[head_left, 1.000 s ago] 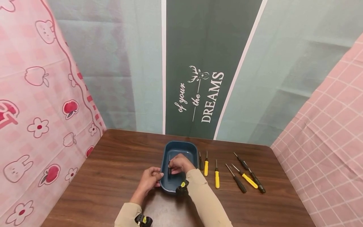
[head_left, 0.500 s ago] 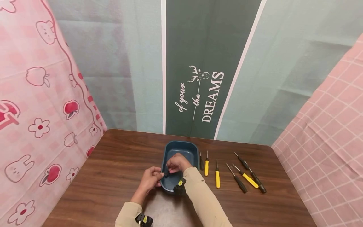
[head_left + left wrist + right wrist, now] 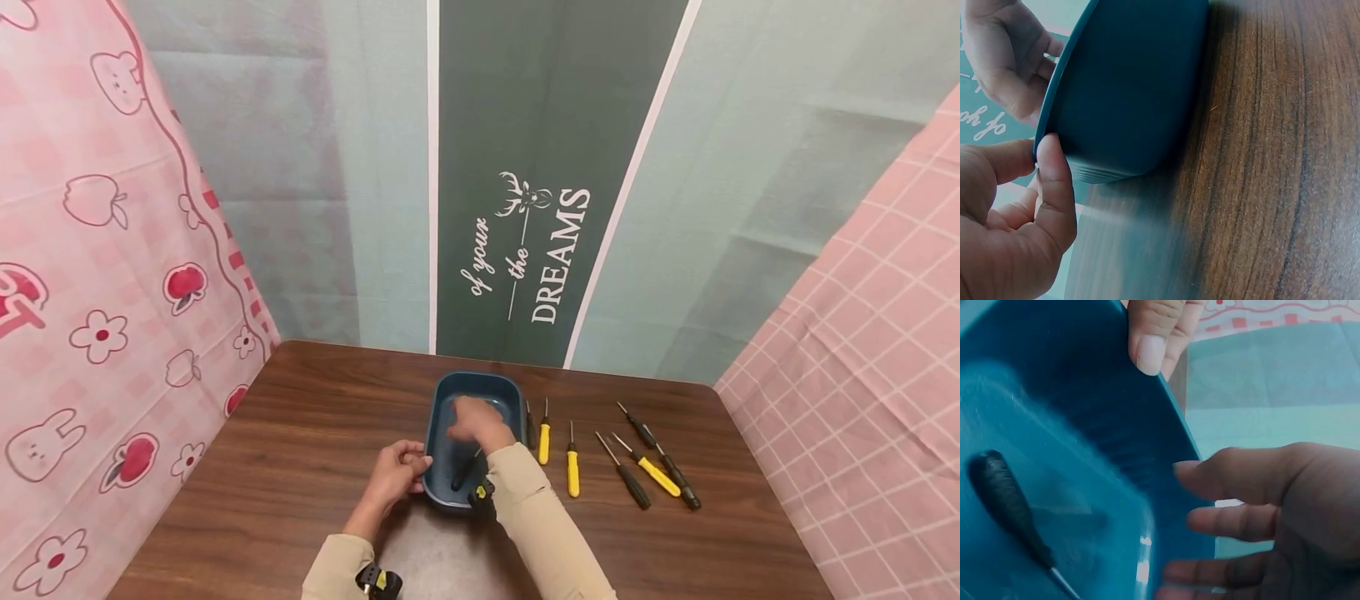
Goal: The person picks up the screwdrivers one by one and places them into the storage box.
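Cloth backdrops wall in the scene: pink printed fabric on the left, pink checks on the right, and grey-green panels with white lettering (image 3: pixel 561 254) behind. Below them lies a dark wooden table (image 3: pixel 300 467). Near the middle of the table, closer to its far edge than its near one, sits a blue tray (image 3: pixel 442 396), deep-walled with rounded corners. The left hand (image 3: pixel 397 475) grips the tray's near left rim, thumb pressed on the lip in the left wrist view and fingers curled outside the wall. The right hand (image 3: pixel 474 423) hovers over the tray's inside, fingers relaxed and spread, holding nothing. Inside the tray, toward its near end, lies a black-handled screwdriver (image 3: pixel 462 472), tilted, its metal shaft pointing toward the far right; the right wrist view shows it resting on the tray floor (image 3: pixel 1010 509). Right of the tray, six more screwdrivers (image 3: pixel 573 467) lie on the wood in a loose row, three yellow-handled and three black, well apart from both hands.
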The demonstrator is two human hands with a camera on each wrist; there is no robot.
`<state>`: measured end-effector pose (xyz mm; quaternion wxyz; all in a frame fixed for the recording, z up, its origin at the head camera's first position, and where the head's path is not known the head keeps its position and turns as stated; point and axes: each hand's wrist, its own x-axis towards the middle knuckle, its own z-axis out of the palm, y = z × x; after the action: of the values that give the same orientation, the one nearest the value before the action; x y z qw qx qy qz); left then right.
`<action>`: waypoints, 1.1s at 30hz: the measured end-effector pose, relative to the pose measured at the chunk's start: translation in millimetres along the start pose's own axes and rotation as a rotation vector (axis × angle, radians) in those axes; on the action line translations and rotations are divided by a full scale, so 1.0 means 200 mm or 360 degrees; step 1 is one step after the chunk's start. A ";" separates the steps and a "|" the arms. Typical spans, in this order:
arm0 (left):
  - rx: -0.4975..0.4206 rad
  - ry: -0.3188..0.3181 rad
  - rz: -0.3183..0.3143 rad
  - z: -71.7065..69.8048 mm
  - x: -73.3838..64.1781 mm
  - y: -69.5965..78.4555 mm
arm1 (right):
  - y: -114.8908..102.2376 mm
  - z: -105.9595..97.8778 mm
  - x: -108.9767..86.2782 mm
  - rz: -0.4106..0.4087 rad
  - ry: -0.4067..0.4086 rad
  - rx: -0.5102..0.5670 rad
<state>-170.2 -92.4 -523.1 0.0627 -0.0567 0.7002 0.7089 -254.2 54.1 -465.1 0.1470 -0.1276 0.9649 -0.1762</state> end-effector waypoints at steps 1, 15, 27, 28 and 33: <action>0.0001 0.0000 -0.0001 0.00 0.00 0.00 | -0.01 -0.01 -0.01 0.0016 -0.0018 -0.0060; 0.0023 -0.0056 0.0010 0.00 -0.07 0.13 | -0.01 -0.07 -0.10 0.0093 0.0009 -0.0072; 0.0000 -0.0053 -0.0004 -0.01 -0.03 0.07 | 0.10 -0.17 -0.14 0.0086 0.0086 -0.0072; 0.0000 -0.0049 -0.0010 -0.01 -0.02 0.05 | 0.11 -0.17 -0.14 0.0089 0.0094 -0.0072; 0.0003 -0.0016 -0.0024 -0.01 0.01 0.00 | 0.17 -0.19 -0.15 0.0074 0.0113 -0.0069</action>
<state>-172.5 -94.3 -524.2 0.0717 -0.0582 0.7002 0.7080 -245.3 104.6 -437.1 0.1138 -0.1018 0.9758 -0.1563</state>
